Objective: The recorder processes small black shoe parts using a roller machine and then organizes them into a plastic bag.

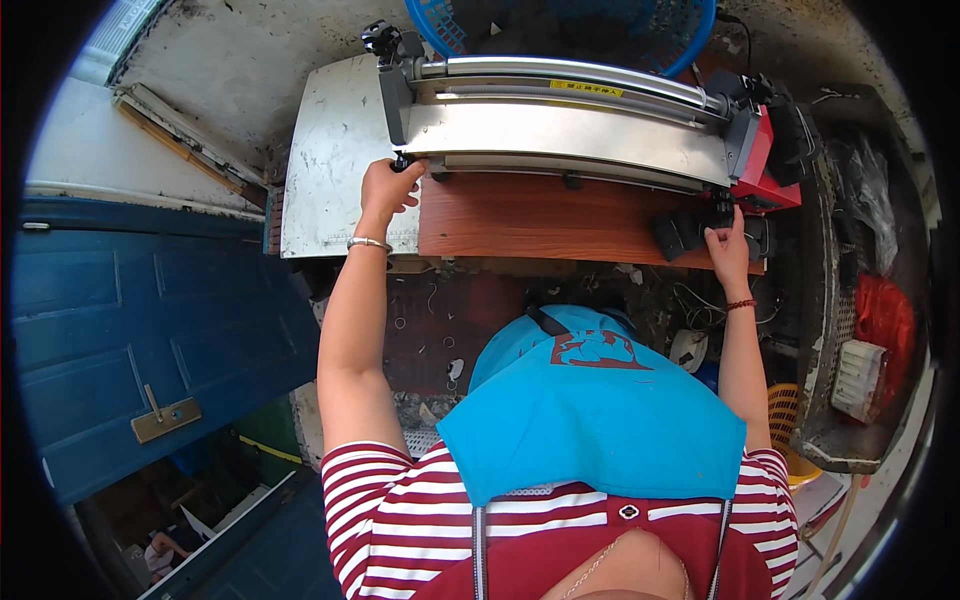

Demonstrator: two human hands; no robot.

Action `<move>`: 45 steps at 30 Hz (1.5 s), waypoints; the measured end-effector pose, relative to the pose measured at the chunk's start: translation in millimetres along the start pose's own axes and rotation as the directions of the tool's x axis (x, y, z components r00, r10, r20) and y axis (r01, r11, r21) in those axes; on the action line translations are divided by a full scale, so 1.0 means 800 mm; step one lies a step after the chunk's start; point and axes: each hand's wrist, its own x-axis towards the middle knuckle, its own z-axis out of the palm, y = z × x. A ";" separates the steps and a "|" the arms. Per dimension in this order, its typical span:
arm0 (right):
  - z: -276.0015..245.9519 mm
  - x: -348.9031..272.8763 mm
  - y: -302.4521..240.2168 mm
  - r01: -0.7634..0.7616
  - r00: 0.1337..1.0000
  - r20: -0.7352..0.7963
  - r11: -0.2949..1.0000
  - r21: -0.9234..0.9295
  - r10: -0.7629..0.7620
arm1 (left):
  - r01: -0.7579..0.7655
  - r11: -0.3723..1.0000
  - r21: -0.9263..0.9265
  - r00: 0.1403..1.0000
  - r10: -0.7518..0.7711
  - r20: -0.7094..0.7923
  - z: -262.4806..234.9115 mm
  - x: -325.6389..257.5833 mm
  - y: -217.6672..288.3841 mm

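Observation:
A long metal roller machine with a red end housing lies across the bench at the far side. My left hand is at its near left corner, thumb and fingers closed about a small black knob. At the near right corner, my right hand has its fingers and thumb on a matching black knob; part of that grip is hidden. Dark grey blocks sit on the bench just left of my right hand. Both arms are stretched forward.
The machine rests over a reddish-brown wood board and a stained white panel. Behind stands a blue plastic basket. A dark trough with a red plastic bag runs along the right. A blue door is on the left.

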 end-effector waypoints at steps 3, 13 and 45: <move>0.001 -0.001 0.001 0.011 1.000 -0.005 1.000 0.010 -0.011 | 0.003 1.000 0.022 1.000 -0.003 -0.006 -0.001 0.001 -0.002; 0.003 0.000 0.001 0.006 1.000 -0.013 1.000 0.012 -0.005 | 0.002 0.994 -0.110 0.999 0.002 0.035 0.000 0.005 -0.008; 0.003 0.000 0.002 -0.008 1.000 0.022 0.999 0.048 0.007 | 0.161 0.850 -0.501 0.957 -0.011 0.290 -0.014 0.008 -0.024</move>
